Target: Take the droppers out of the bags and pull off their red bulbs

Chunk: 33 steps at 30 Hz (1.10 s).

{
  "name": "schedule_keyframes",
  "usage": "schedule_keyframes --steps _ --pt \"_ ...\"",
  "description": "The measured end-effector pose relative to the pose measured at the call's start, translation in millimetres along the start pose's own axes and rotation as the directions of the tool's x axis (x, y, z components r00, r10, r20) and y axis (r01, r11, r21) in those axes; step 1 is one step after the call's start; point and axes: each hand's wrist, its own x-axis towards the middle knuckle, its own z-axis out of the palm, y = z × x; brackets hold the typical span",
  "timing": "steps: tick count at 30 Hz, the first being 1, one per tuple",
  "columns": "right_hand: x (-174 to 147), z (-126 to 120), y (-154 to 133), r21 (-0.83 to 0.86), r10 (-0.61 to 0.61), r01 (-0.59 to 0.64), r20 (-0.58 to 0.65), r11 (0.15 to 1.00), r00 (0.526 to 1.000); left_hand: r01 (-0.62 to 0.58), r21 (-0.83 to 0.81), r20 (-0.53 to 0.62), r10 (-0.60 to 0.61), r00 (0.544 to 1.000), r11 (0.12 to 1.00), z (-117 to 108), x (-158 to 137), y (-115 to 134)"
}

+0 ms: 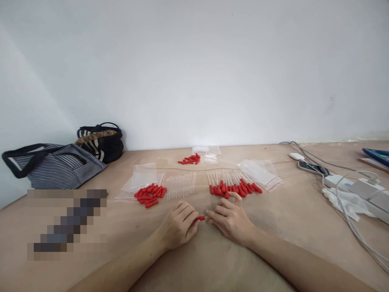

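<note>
Between thumb and fingers, my left hand (181,224) pinches a red rubber bulb (201,218). My right hand (228,219) is closed on a clear dropper tube (207,217), whose end meets the bulb's mouth; most of the tube is hidden under the fingers. Loose red bulbs (148,194) lie in a pile beyond my left hand. A row of bare clear tubes (181,185) sits beside that pile. Just past my right hand, several droppers with red bulbs on their ends (235,188) lie fanned out, bulbs toward me.
Clear zip bags lie at left (139,175) and right (261,172). Farther back are smaller red bulbs (190,159) and thin tubes (209,158). A striped bag (67,164) and a black bag (109,146) stand left. Power strip (361,192), cables, phone (313,167) and tissue (346,202) lie right.
</note>
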Motion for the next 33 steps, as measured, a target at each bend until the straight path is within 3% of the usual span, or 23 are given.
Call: schedule_keyframes --steps 9,16,21,24,27,30,33 --pt "4.2 -9.4 -3.0 -0.059 -0.116 0.113 -0.039 0.992 0.993 -0.007 0.096 0.021 0.005 1.0 0.995 0.0 0.8 3.3" --pt "-0.3 -13.1 0.2 -0.043 -0.114 0.113 -0.035 0.993 0.993 0.015 0.082 0.037 -0.018 0.999 0.997 -4.8 -3.7 0.5" --pt "-3.5 -16.1 9.0 -0.03 0.004 -0.005 -0.004 1.0 1.0 0.16 0.088 -0.068 -0.155 0.986 0.983 -10.9 -17.6 -19.9" --pt "-1.8 -15.2 8.2 -0.01 -0.013 0.013 0.0 1.0 1.0 0.208 -0.005 -0.111 -0.207 0.972 0.978 -13.8 -21.0 -28.0" --pt "-0.6 -14.8 6.4 0.009 0.003 -0.003 -0.001 1.0 1.0 0.346 -0.002 -0.169 -0.341 0.925 0.938 -22.5 -21.6 -41.2" --pt "-1.3 -15.2 6.8 0.022 0.006 -0.006 0.011 1.0 1.0 0.569 0.088 -0.168 -0.551 0.818 0.818 -41.1 -28.9 -65.5" --pt "-2.3 -14.7 7.7 0.029 -0.012 0.011 0.019 1.0 1.0 0.703 0.102 -0.069 -0.7 0.711 0.704 -63.2 -43.6 -92.2"
